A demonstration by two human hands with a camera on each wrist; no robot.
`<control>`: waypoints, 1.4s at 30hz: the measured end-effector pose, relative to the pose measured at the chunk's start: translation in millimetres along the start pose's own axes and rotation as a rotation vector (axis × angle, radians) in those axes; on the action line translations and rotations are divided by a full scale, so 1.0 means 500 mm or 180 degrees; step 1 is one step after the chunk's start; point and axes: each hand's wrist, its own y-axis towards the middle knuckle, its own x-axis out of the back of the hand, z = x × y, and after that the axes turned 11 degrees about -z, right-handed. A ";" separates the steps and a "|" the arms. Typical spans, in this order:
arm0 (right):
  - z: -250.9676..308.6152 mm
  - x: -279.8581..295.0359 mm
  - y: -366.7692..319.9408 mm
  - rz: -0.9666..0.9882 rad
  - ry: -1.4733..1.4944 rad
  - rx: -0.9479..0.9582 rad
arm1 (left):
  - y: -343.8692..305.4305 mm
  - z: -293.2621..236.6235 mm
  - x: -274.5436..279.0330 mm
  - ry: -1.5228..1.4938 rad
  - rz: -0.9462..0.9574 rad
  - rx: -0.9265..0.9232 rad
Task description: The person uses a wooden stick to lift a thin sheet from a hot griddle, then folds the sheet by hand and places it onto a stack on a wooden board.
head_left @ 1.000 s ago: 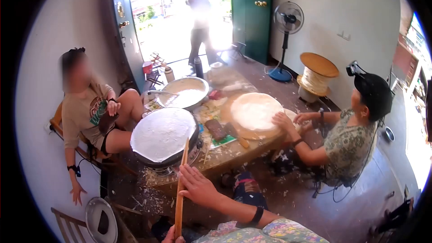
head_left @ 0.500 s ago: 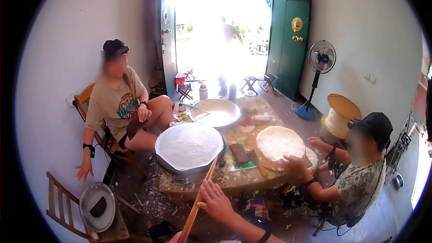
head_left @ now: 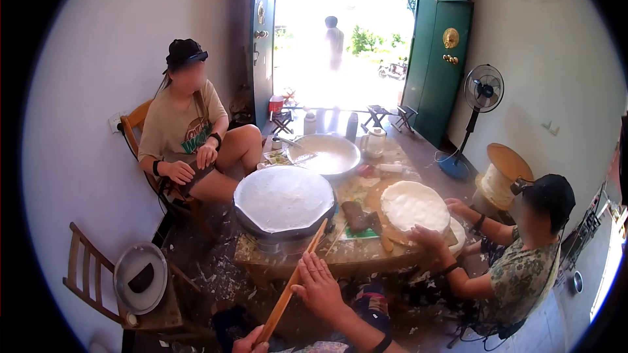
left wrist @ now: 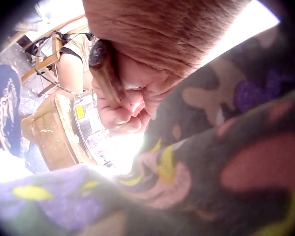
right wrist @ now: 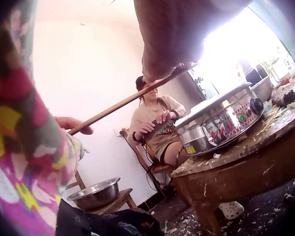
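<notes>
My left hand (head_left: 250, 341) grips the lower end of a long wooden stick (head_left: 282, 310); its dark end (left wrist: 101, 56) pokes out of the fist in the left wrist view. Farther up the stick lies my right hand (head_left: 319, 287), fingers straight and together against it. The stick slants up so that its tip overlaps the near edge of a round griddle (head_left: 288, 230) in the head view. A thin white sheet of batter (head_left: 283, 196) covers the griddle's top. In the right wrist view the griddle's metal side (right wrist: 221, 123) shows printed labels and a dark knob.
A bowl of batter (head_left: 333, 157) stands behind the griddle on the low table (head_left: 366, 258). At right, a seated person (head_left: 517, 261) has hands beside a round of dough (head_left: 415, 206). Another person (head_left: 190, 117) sits left, near a metal basin (head_left: 140, 280). A fan (head_left: 484, 89) stands behind.
The head view has swung left and up. The person at left has drawn the hanging hand onto the lap. A figure in the doorway has moved farther outside. Both my hands stay on the stick.
</notes>
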 end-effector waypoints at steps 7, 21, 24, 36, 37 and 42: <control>0.002 0.008 -0.002 -0.0044 0.0001 -0.0003 | -0.005 -0.016 0.001 -0.0103 0.0021 -0.0086; 0.003 0.023 -0.017 -0.0035 -0.0013 0.0011 | -0.018 -0.011 0.005 0.0143 0.0045 -0.0161; 0.005 0.029 -0.018 -0.0042 -0.0068 0.0021 | -0.022 -0.011 0.006 0.0143 0.0052 -0.0166; 0.038 0.067 -0.045 -0.0027 -0.0030 -0.0089 | -0.059 0.032 0.012 0.0189 0.0031 -0.0164; 0.039 0.068 -0.057 0.0036 -0.0045 -0.0116 | -0.064 0.035 0.013 0.0187 0.0079 -0.0097; 0.022 0.051 -0.060 0.0106 -0.0092 -0.0172 | -0.051 0.035 0.005 0.0190 0.0148 -0.0075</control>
